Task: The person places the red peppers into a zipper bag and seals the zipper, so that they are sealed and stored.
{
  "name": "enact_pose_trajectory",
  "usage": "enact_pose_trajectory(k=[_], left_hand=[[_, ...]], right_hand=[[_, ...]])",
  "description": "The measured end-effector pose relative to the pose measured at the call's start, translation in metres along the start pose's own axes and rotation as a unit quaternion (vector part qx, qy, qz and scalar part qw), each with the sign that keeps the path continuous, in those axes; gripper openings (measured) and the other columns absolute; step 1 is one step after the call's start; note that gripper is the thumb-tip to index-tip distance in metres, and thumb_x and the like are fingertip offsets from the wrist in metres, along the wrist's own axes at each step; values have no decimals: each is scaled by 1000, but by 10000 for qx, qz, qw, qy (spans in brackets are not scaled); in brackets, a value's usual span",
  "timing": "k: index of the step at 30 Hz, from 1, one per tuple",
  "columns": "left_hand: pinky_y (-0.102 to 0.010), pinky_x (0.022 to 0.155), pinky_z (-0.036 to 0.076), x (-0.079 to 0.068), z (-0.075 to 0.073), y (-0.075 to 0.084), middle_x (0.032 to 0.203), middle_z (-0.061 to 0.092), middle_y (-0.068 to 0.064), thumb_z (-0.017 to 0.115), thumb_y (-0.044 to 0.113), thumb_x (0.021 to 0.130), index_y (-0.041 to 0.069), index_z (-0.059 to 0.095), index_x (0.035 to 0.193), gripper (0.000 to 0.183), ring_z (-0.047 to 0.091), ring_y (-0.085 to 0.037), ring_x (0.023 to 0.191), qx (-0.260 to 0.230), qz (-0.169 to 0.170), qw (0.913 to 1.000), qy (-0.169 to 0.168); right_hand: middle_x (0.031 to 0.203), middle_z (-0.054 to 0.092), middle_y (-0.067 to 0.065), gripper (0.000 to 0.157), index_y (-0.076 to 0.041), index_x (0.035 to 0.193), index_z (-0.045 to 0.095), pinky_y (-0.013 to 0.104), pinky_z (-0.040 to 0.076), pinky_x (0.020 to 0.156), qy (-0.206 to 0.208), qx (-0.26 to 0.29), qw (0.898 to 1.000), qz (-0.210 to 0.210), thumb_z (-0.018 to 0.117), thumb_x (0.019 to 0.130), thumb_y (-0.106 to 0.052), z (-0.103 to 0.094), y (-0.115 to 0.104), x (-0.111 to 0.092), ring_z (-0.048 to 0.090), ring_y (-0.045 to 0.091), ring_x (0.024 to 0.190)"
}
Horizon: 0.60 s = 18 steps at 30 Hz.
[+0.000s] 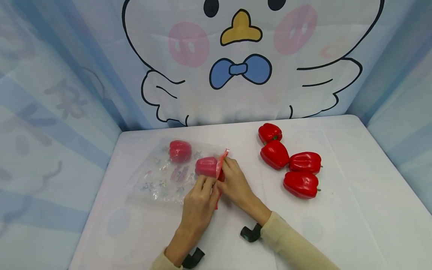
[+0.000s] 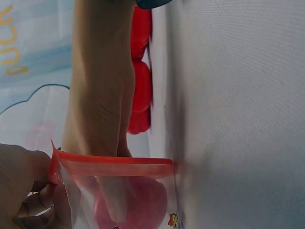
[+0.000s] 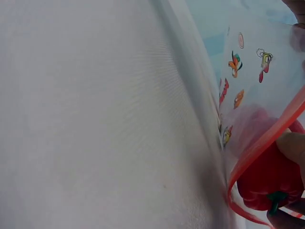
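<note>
A clear zip bag (image 1: 158,183) with a red band at its mouth lies on the left of the table, printed with small cartoon figures. Inside are red bell peppers, one at the far side (image 1: 180,151) and one near the mouth (image 1: 206,166). My left hand (image 1: 198,205) pinches the bag's red-banded edge (image 2: 114,165). Reaching through the mouth, my right hand (image 1: 239,184) grips another red bell pepper (image 3: 267,179), its green stem facing out of the opening. The right fingers (image 2: 112,198) show through the plastic.
Several red bell peppers (image 1: 302,184) sit in a group on the white table (image 1: 357,210), right of the bag. A curtain (image 1: 303,97) with a cartoon duck hangs behind, and blue fabric walls (image 1: 50,150) flank both sides. Black mounts (image 1: 251,233) are on my wrists.
</note>
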<state>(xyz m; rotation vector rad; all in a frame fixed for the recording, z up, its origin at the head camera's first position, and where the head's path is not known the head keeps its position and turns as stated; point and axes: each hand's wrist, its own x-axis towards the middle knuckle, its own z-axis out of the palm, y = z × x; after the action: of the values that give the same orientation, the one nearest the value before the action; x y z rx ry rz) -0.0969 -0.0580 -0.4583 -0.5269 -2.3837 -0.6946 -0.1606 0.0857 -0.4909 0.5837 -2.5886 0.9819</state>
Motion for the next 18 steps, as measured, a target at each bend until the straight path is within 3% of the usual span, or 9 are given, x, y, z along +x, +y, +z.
enact_pose_trajectory(k=[9,18], left_hand=[[-26,60,58,-1,4,-3,96,65,-7,80,2,85,4,69,99,17,64,-15,65,-81,146,9996,227],[-22,59,57,-3,5,-3,93,62,-7,80,0,85,4,70,98,16,61,-12,63,-114,180,9995,225]], right_hand=[[131,65,16,59,2,140,60,41,56,97,140,-257,9996,-57,73,82,4,13,2,11,59,30,112],[142,61,21,58,5,149,49,47,45,117,254,39,9993,-286,68,96,-11,22,2,21,56,37,131]])
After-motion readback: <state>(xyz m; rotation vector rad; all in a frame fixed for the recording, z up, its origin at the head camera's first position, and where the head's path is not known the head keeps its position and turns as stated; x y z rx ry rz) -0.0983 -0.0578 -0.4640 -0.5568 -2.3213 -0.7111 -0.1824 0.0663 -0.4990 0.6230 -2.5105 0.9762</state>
